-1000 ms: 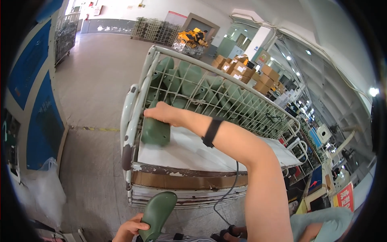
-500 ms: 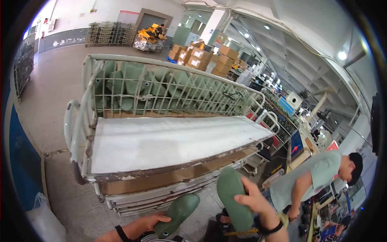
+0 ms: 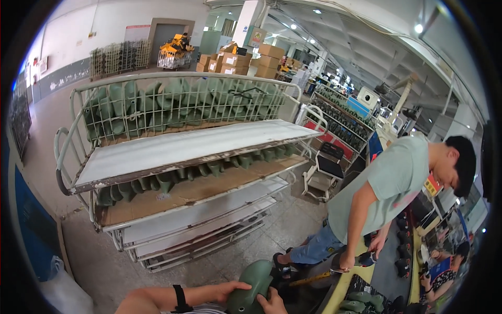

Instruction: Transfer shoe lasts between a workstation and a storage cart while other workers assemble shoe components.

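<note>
Green foot-shaped forms (image 3: 252, 277) are meeting between two hands

Half a second ago, each hand was holding its own form, apart; now the left hand (image 3: 232, 289) and the right hand (image 3: 272, 302) are coming close together. The left is pinching with its thumb on top, and the right is pressing its fingers against the right side. The forms are overlapping at the lower edge of view, well apart from the white shelf (image 3: 198, 145), so the handling is now happening in the hands.
</note>
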`<state>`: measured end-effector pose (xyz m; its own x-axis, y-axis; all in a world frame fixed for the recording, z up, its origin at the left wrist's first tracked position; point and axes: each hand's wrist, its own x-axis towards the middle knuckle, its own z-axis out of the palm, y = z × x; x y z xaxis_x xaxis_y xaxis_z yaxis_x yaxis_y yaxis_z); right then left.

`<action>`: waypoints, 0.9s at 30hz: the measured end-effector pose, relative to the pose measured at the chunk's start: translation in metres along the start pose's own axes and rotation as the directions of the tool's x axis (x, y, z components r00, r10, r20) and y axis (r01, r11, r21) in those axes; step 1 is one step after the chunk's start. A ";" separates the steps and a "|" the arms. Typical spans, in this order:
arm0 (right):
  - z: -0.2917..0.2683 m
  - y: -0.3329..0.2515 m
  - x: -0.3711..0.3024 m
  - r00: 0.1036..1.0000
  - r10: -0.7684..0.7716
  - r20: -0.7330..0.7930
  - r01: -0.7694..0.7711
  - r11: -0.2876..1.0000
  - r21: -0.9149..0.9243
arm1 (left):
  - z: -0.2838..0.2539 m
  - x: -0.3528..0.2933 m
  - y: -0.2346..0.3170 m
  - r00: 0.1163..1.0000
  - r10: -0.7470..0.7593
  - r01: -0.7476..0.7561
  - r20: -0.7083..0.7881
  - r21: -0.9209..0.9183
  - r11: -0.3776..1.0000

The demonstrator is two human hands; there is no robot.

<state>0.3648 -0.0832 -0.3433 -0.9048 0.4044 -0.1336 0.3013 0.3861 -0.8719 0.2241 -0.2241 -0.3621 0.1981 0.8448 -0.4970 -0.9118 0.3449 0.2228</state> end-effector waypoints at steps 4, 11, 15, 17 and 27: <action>-0.044 0.052 -0.043 0.996 0.044 -0.073 -0.037 0.995 0.089 | 0.012 0.039 -0.036 0.983 0.007 0.007 0.185 -0.073 0.997; -0.110 0.047 -0.105 0.963 0.166 -0.214 -0.053 0.890 0.453 | 0.051 0.090 -0.078 0.925 -0.036 0.065 0.378 -0.064 0.996; -0.137 0.111 -0.128 0.970 0.067 -0.234 0.090 0.794 0.602 | 0.082 0.117 -0.083 0.911 -0.119 0.107 0.394 0.053 0.993; -0.160 0.084 -0.146 0.982 0.161 -0.100 -0.040 0.695 0.718 | 0.103 0.132 -0.083 0.884 -0.217 0.171 0.415 0.145 0.974; -0.211 0.122 -0.301 0.833 0.418 -0.362 -0.022 0.679 0.734 | 0.173 0.222 -0.144 0.678 -0.607 0.390 0.414 0.497 0.775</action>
<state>0.7377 0.0167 -0.3101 -0.5192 0.7982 -0.3056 0.0041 -0.3553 -0.9348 0.4614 -0.0156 -0.3598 0.8369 0.5328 -0.1250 -0.4505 0.8004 0.3956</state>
